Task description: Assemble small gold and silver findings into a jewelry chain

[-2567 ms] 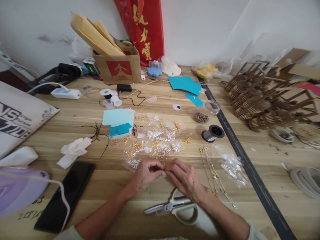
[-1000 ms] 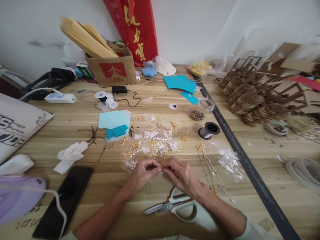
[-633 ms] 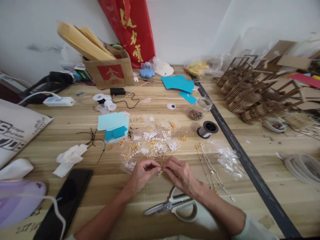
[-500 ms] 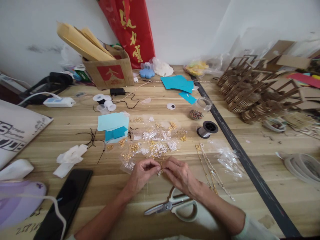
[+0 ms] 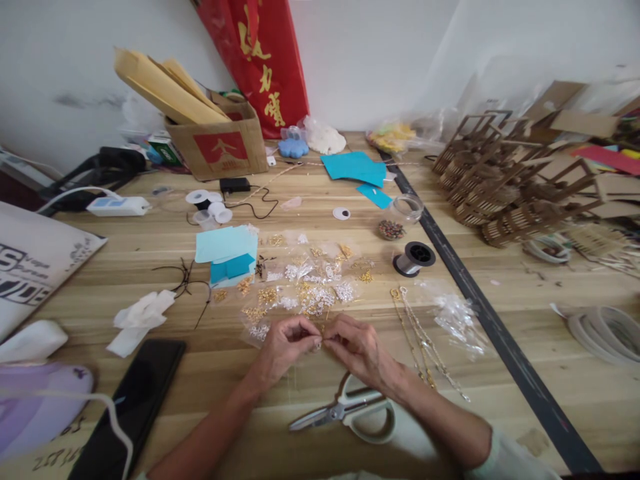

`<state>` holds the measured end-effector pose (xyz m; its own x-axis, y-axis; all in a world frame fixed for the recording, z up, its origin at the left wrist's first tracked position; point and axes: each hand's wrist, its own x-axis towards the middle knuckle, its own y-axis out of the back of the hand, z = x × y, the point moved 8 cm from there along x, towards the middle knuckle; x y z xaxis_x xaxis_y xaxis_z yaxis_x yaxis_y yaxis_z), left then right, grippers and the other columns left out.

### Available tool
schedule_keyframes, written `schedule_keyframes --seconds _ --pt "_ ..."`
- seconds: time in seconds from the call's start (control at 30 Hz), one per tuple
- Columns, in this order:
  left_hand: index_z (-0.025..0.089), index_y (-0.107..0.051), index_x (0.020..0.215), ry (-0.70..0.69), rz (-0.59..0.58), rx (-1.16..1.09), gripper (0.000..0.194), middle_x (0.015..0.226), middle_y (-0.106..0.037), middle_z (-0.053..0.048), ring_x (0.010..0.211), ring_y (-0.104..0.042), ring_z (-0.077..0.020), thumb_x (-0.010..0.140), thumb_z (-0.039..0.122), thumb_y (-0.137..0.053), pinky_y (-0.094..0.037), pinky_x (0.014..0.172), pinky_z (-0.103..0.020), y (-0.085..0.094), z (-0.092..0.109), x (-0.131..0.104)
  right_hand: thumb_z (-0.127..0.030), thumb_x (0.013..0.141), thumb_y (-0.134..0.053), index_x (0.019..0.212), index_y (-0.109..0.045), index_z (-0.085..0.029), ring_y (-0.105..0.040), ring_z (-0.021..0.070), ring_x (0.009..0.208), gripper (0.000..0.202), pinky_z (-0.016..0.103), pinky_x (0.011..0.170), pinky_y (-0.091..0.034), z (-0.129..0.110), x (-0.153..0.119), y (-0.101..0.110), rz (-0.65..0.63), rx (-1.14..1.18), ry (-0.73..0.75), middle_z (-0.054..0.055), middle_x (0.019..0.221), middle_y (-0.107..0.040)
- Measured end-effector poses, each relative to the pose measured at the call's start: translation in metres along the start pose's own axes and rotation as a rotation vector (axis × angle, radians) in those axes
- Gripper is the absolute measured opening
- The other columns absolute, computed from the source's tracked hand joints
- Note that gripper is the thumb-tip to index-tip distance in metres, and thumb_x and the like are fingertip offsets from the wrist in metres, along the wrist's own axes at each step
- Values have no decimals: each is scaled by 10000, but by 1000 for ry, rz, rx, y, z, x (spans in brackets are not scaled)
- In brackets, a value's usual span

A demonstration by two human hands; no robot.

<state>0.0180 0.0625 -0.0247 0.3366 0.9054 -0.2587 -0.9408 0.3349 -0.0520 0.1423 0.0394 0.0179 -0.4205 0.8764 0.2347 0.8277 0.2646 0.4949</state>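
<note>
My left hand (image 5: pixel 289 343) and my right hand (image 5: pixel 356 347) meet at the fingertips, both pinched around something tiny that I cannot make out. Just beyond them lie clear bags of silver beads (image 5: pixel 318 300) and gold beads (image 5: pixel 254 313). Grey-handled scissors (image 5: pixel 345 410) rest below my right hand, blades pointing left. Gold and silver chains (image 5: pixel 425 347) lie to the right of my right hand, beside crumpled clear plastic bags (image 5: pixel 457 317). A spool of thin wire (image 5: pixel 415 259) stands behind the chains.
A black phone (image 5: pixel 130 407) and white tissue (image 5: pixel 143 320) lie left. Blue cards (image 5: pixel 227 243), white spools (image 5: pixel 210 205) and a bead jar (image 5: pixel 393 230) are farther back. Brown wooden baskets (image 5: pixel 510 187) stand back right; a cardboard box (image 5: pixel 225 143) stands back left.
My fingertips have shifted slightly, and the small shiny piece below them is now less visible. The things on the table have stayed in place.
</note>
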Motion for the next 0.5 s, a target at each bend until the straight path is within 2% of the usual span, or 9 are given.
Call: schedule_keyframes --seconds 0.17,0.5 --pt "128 -629 674 73 -44 -49 203 585 -651 -18 562 -587 -124 665 293 -746 -466 574 -235 -4 -1 -2 -169 923 -527 829 -617 -174 -591 142 724 131 246 649 -463 3 0 -2 -13 31 -11 24 784 -610" --pt "128 -612 649 53 -26 -27 190 591 -611 0 575 -546 -110 662 273 -735 -445 585 -228 -3 0 -1 -187 945 -502 848 -621 -177 -592 138 732 154 241 662 -462 -3 1 -1 -30 7 1 25 806 -610"
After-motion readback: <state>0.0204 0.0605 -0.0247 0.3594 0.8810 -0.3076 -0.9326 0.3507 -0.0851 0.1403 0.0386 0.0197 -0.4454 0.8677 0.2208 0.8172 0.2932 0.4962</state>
